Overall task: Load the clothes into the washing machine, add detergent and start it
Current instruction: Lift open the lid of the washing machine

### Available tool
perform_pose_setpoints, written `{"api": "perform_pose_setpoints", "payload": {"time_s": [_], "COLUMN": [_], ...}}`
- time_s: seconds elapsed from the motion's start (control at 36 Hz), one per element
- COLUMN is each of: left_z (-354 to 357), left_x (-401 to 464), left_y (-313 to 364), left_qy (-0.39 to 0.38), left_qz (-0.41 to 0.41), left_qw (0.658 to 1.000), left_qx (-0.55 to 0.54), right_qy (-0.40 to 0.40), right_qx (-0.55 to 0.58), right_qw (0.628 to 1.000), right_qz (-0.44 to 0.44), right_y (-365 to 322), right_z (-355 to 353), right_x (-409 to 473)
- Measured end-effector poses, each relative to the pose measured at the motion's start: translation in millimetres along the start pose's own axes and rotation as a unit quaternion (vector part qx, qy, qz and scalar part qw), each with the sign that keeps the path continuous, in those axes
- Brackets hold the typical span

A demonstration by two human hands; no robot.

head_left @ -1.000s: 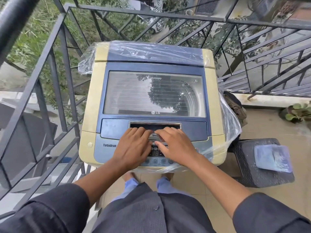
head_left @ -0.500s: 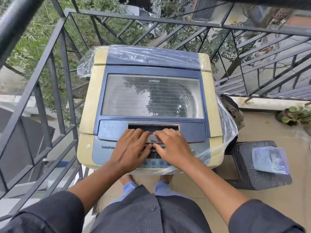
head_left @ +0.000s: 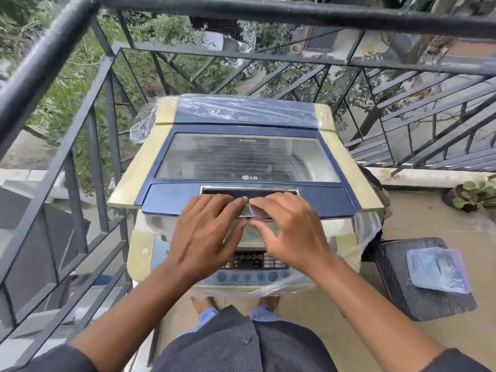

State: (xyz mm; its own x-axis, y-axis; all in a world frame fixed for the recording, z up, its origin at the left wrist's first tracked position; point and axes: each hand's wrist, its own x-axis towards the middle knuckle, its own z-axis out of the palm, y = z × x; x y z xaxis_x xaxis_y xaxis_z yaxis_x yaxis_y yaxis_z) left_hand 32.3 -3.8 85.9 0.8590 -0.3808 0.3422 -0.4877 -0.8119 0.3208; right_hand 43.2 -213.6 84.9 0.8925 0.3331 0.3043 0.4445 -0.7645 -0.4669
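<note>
Both hands, left hand (head_left: 206, 232) and right hand (head_left: 290, 229), grip the lid (head_left: 247, 157) handle; lift evenly, swinging it fully back

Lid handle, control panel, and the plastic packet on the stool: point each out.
lid handle (head_left: 271, 192), head view, bare chrome recess beyond the fingertips
control panel (head_left: 248, 260), head view, dark display
plastic packet (head_left: 437, 269), head view, its middle

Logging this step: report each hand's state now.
Left hand: grips the lid handle of the washing machine.
Right hand: grips the same handle.
</note>
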Motion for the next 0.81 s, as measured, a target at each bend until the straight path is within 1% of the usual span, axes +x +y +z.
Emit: {"api": "perform_pose_setpoints", "payload": {"time_s": [0.25,0.33,0.5,0.61,0.81], "left_z": [-38.4,-47.5,-47.8,-48.2,-50.2], "left_x": [62.6,86.7,131.0,154.8,178.3], "left_y": [-9.3,-8.9,-13.4,-15.0,-24.7], "left_qy": [0.126,0.174,0.258,0.259,0.198], "left_qz": [0.055,0.05,0.012,-0.005,-0.014], "left_qw": [0.99,0.982,0.962,0.961,0.971], "left_qx": [0.044,0.063,0.091,0.101,0.134], "right_qy": [0.115,0.155,0.227,0.252,0.292], "right_qx": [-0.061,-0.081,-0.104,-0.116,-0.121], "right_qw": [0.989,0.982,0.967,0.959,0.948], "right_qz": [-0.063,-0.068,-0.06,-0.056,-0.042], "right_y": [-5.7,-4.9,-3.6,1.0,8.3], "right_z": [-44.2,-55.8,-68.1,-72.5,-78.2], "right_x": [59.4,83.2,126.3,152.3,192.4]}}
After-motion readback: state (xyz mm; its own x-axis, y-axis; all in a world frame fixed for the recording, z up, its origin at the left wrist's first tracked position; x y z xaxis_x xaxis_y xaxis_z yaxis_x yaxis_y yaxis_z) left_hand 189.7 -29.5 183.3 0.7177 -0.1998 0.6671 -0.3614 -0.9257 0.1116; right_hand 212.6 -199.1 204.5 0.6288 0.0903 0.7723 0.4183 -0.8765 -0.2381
